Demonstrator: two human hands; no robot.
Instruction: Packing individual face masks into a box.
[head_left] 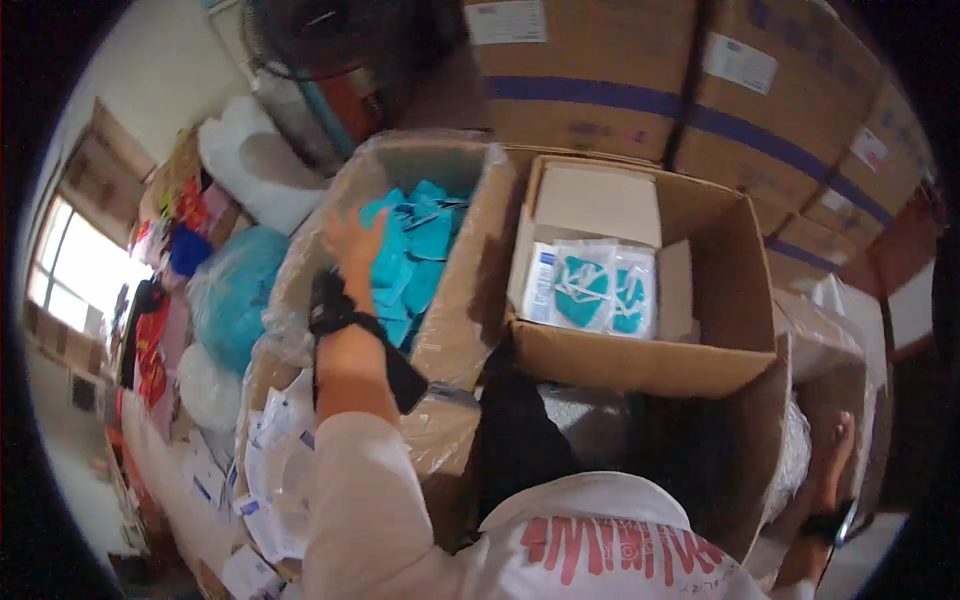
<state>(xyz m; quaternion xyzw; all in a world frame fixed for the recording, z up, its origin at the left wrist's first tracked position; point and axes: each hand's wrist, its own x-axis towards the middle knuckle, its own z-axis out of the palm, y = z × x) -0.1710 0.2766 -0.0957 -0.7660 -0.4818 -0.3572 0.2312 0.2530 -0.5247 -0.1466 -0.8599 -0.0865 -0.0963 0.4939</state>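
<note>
My left hand (355, 242) reaches over the near-left part of a plastic-lined carton (462, 330), fingers apart at the edge of a heap of teal folded pieces (405, 265). They look like face masks. I see nothing held in that hand, though some fingertips are hard to make out. To the right of it, an open carton (640, 362) holds a white inner box with clear packets (590, 290) of teal pieces with white straps. Far to the right, my right hand (842, 438) rests by the wall of another carton (778, 450), fingers loosely extended, holding nothing visible.
Large sealed cartons (590, 95) with purple bands stand stacked behind. Teal bundles in a clear plastic bag (240, 290) lie at the left. White printed packets (285, 450) fill a box below my left arm. Bubble wrap (793, 455) shows in the right-hand carton.
</note>
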